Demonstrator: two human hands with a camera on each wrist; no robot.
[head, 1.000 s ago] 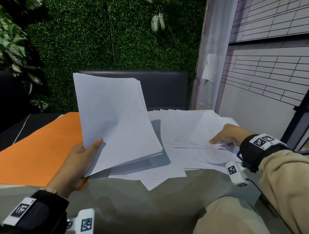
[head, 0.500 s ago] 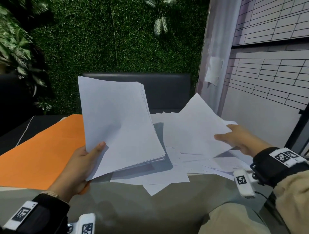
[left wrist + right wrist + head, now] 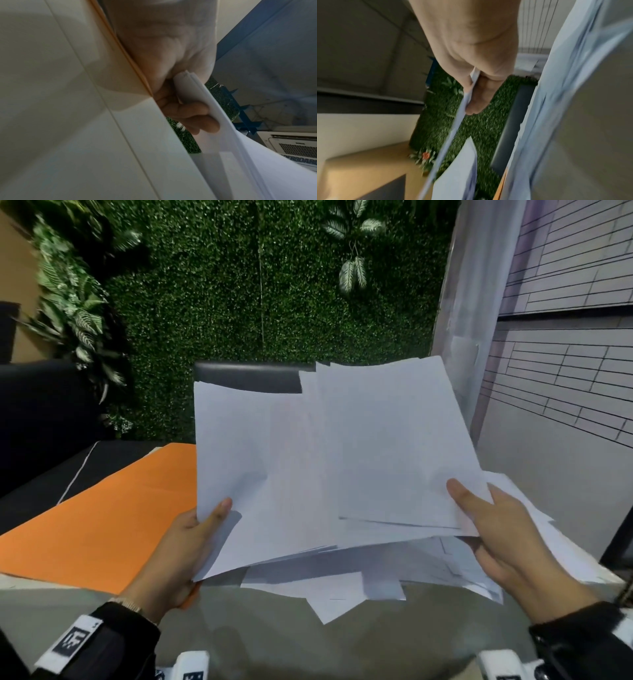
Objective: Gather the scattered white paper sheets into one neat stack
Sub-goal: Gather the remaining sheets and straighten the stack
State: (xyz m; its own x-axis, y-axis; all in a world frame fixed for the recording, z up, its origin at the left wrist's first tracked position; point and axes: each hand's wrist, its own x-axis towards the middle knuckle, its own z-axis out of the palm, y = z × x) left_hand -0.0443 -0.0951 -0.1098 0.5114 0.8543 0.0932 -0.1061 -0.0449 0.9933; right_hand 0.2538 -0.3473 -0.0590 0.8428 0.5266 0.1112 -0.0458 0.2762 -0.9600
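Above the table (image 3: 102, 604), both hands gripped paper: the left hand (image 3: 181, 546) pinched the gathered stack (image 3: 260, 474) at its lower corner, while the right hand (image 3: 496, 529) held a loose sheet (image 3: 394, 446) overlapping it. Scattered sheets (image 3: 342, 587) lay on the table beneath, beside an orange sheet (image 3: 113, 518).

Two hands: left hand (image 3: 191, 546) at lower left, right hand (image 3: 503, 539) at lower right. One orange sheet (image 3: 102, 518) at left. One dark chair back (image 3: 246, 376) at centre. White paper sheets (image 3: 325, 460): too many and overlapped for counting.
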